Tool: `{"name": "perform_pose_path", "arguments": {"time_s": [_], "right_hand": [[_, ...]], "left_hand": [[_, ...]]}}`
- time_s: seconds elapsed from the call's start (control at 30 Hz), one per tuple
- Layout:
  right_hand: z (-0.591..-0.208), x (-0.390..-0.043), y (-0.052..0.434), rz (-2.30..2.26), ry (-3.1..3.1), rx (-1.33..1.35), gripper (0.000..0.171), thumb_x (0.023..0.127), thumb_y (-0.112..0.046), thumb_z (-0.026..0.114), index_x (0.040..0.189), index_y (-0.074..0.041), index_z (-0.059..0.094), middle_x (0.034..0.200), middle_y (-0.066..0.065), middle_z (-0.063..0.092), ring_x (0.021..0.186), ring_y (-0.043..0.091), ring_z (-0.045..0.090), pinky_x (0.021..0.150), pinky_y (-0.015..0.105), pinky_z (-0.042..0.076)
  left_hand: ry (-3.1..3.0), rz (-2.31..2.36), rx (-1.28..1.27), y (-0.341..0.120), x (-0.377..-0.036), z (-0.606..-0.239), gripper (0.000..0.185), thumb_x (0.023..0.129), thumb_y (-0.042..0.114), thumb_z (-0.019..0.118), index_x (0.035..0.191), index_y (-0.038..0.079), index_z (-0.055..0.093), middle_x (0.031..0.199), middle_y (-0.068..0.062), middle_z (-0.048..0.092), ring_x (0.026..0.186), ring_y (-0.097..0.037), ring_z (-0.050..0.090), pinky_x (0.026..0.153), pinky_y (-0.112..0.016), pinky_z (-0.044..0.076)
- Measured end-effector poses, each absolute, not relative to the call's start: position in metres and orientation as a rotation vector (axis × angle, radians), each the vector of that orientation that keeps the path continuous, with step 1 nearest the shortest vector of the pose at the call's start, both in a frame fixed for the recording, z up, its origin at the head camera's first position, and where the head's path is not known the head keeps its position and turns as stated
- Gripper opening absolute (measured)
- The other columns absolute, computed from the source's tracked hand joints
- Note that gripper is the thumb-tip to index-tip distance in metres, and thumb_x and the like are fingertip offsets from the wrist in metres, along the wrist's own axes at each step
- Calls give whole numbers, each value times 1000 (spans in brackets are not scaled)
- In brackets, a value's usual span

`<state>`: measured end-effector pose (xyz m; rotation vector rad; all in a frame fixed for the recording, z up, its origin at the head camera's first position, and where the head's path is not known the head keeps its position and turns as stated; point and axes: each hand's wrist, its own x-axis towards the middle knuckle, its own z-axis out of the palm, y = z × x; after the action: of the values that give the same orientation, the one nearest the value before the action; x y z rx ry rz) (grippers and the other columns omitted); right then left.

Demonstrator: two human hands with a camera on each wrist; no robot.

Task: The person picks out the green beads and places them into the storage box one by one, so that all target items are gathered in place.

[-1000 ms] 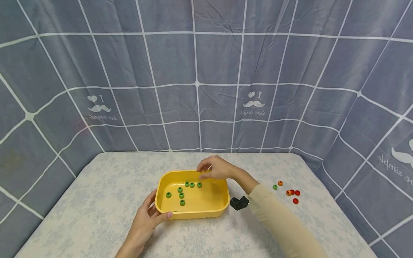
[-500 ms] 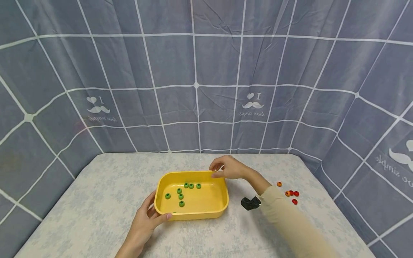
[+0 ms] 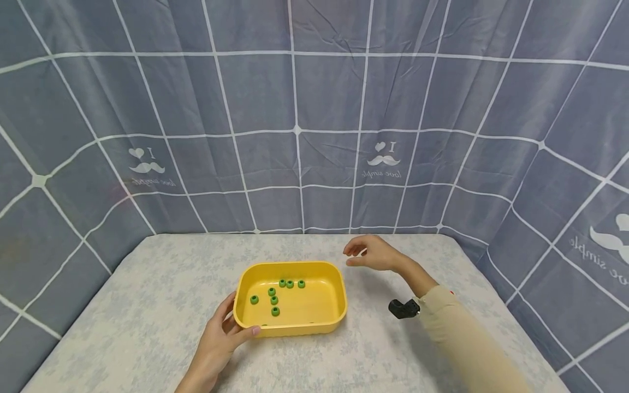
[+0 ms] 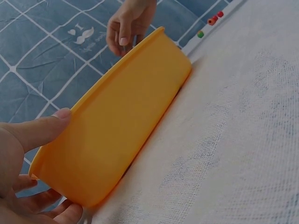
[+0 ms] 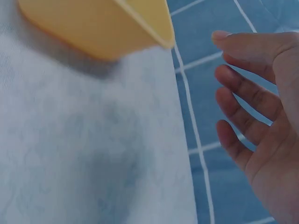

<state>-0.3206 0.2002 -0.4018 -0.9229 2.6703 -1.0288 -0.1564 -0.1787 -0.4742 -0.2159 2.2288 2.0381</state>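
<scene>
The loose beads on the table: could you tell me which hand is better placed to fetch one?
Probably the right hand: it hovers open, empty, on the beads' side. The left hand grips the tray.

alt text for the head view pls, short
A person's left hand grips the near-left corner of a yellow tray holding seven green beads, on a pale cloth-covered table. The right hand hovers empty, fingers loose, beyond the tray's far-right corner, apart from it.

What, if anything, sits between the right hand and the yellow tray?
Nothing visible. The right hand hovers empty just past the far right corner of the yellow tray, with only bare tablecloth between them. The left hand holds the near left corner.
</scene>
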Motion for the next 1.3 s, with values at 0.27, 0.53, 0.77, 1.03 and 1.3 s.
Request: {"name": "perform_pose_path", "arguments": {"time_s": [0.27, 0.53, 0.77, 1.03, 1.3], "right_hand": [[-411, -319, 246, -1085, 2730, -799, 18, 93, -17, 80, 109, -10, 76, 106, 0, 71, 102, 24, 65, 91, 44, 59], [-422, -313, 297, -1089, 2783, -641, 24, 96, -18, 77, 115, -3, 74, 118, 17, 69, 106, 28, 63, 91, 46, 57], [-434, -304, 333, -1073, 2816, -428, 28, 97, -18, 75, 118, -1, 73, 121, 15, 68, 115, 35, 60, 97, 56, 52], [-451, -293, 353, -1104, 2756, -302, 30, 96, -24, 76, 119, -5, 73, 130, 15, 64, 127, 43, 51, 96, 54, 53], [-473, -287, 368, -1104, 2708, -343, 30, 89, -19, 83, 113, -4, 74, 128, 20, 63, 133, 53, 45, 109, 70, 37]], "left_hand": [[2186, 2056, -229, -177, -159, -475, 117, 85, 22, 89, 167, 9, 7, 169, -21, 14, 147, -43, 33, 99, -33, 56], [2194, 2058, -209, -177, -160, -475, 116, 86, 26, 88, 167, 10, 7, 169, -21, 14, 148, -42, 32, 100, -32, 55], [2172, 2065, -229, -177, -158, -476, 116, 85, 23, 89, 167, 10, 8, 169, -21, 16, 148, -41, 34, 99, -32, 55], [2183, 2064, -230, -177, -158, -475, 116, 85, 24, 89, 167, 10, 8, 169, -21, 16, 148, -42, 33, 99, -32, 55], [2173, 2082, -215, -179, -157, -476, 116, 85, 24, 89, 167, 9, 9, 169, -19, 16, 148, -39, 33, 100, -31, 54]]}}
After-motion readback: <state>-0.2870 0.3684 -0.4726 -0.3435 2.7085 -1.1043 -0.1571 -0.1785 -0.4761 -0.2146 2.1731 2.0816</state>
